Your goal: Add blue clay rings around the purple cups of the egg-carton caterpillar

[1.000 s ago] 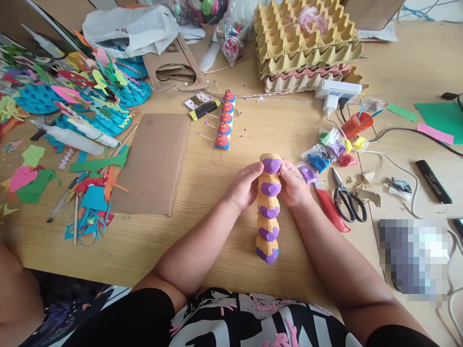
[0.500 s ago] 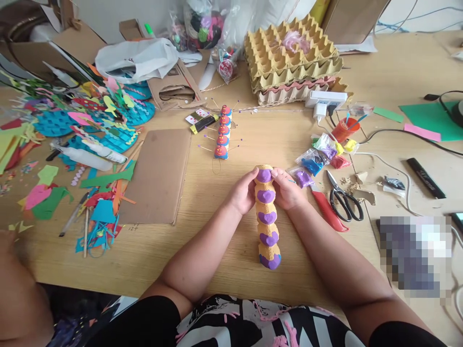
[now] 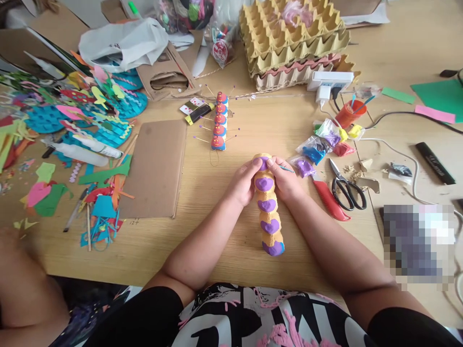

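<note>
Both my hands grip the far end of an egg-carton strip [image 3: 268, 217], tan and bumpy, with purple clay pressed onto each bump. My left hand [image 3: 248, 180] is closed on its left side, thumb on the top purple patch. From the right, my right hand [image 3: 287, 180] pinches the same end, and a thin blue stick [image 3: 287, 168] pokes out by its fingers. A bit of blue shows at the strip's near end. Farther off stands a finished-looking caterpillar [image 3: 219, 123] of red and blue bumps with thin pin-like legs.
Scissors [image 3: 347, 185], a red-handled cutter [image 3: 330, 200] and bags of coloured clay [image 3: 314, 152] lie to the right. Cardboard [image 3: 154, 168] and paper scraps [image 3: 104, 207] are at left. Egg trays [image 3: 289, 43] are stacked behind. Another person's arm [image 3: 25, 279] rests at the lower left.
The strip's far end tilts slightly as my thumbs shift onto the top purple patch. My view has moved a little, and the other person's arm has shifted.
</note>
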Available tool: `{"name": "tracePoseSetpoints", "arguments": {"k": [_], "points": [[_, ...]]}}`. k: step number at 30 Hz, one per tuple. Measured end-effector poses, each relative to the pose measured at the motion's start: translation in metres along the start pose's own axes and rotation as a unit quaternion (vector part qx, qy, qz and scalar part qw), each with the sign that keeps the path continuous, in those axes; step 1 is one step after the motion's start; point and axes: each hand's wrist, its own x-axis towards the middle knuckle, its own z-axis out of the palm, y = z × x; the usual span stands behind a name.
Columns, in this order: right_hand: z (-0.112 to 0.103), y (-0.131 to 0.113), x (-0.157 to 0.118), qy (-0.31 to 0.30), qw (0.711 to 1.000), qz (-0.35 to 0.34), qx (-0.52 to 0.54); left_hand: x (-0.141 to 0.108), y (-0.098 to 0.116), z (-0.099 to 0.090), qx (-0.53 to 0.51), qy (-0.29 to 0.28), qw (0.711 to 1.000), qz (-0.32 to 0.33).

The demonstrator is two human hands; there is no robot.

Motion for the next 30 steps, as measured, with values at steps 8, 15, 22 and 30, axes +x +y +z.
{"name": "tracePoseSetpoints", "arguments": {"k": [8, 15, 22, 30], "points": [[0.002, 0.000, -0.003, -0.028, 1.000, -0.004, -0.010, 0.001, -0.002, 0.008, 0.007, 0.077, 0.997, 0.025], [0.002, 0.000, -0.001, -0.021, 1.000, -0.004, 0.006, 0.001, -0.002, 0.001, -0.011, 0.013, 1.000, 0.000], [-0.004, -0.006, 0.000, -0.050, 0.999, 0.002, -0.015, 0.003, -0.001, -0.006, 0.001, 0.000, 1.000, 0.016], [-0.016, -0.010, 0.010, -0.071, 0.992, -0.002, -0.101, 0.003, 0.004, -0.006, 0.034, -0.014, 0.999, 0.029]]}}
